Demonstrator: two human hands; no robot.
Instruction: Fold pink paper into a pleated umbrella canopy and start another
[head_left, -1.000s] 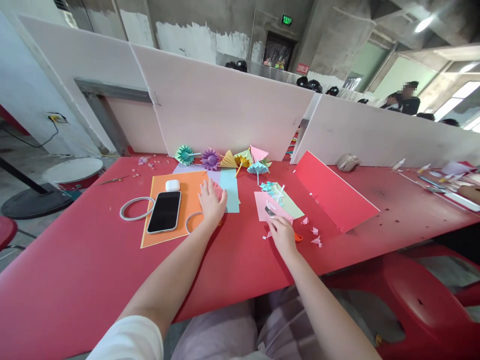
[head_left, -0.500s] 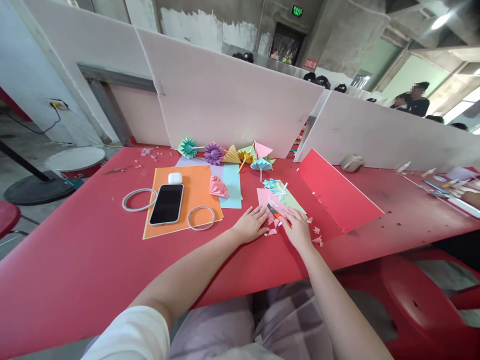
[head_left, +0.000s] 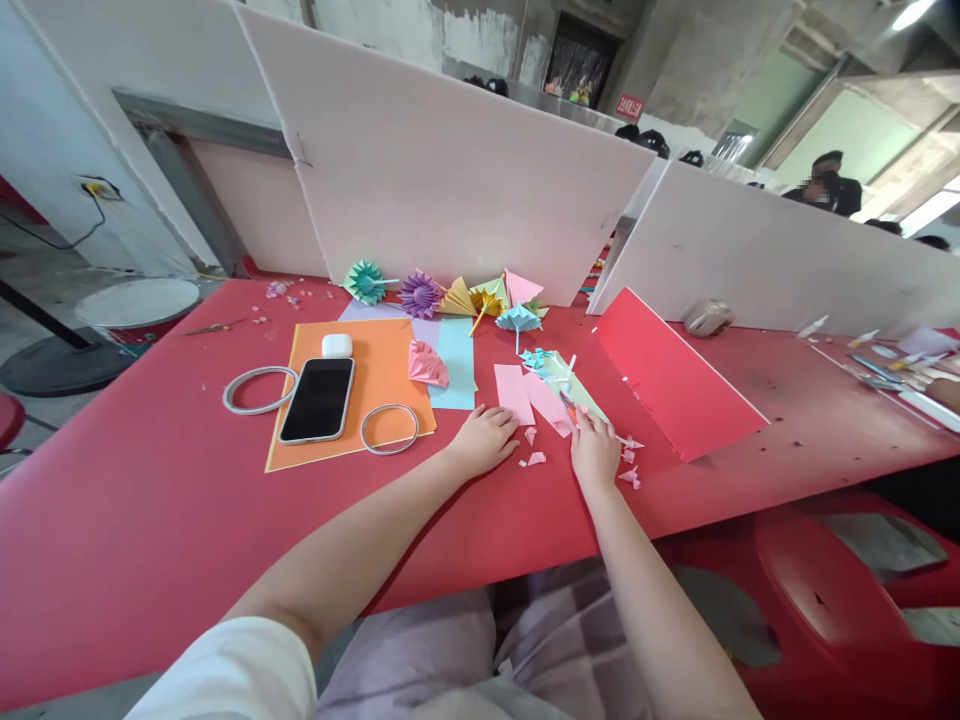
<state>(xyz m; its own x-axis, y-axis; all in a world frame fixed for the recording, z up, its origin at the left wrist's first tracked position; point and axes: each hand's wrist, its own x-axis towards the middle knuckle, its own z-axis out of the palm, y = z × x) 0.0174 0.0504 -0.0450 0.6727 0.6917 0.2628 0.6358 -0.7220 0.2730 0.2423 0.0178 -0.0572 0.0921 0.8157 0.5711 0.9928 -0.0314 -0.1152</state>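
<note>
Two flat pink paper strips [head_left: 514, 392] lying apart, right of orange paper sheet [head_left: 382, 385]; one whole sheet before. Left hand [head_left: 486, 440] spread flat, touching one; right hand [head_left: 595, 452] curled, grip unclear.

Only one view here: a head-worn camera looking forward and down across the red tabletop [head_left: 150, 520], pretty close in. The left hand [head_left: 486, 440] and right hand [head_left: 595, 452] sit near mid-frame, and white divider boards [head_left: 450, 160] fill the far side.
</note>
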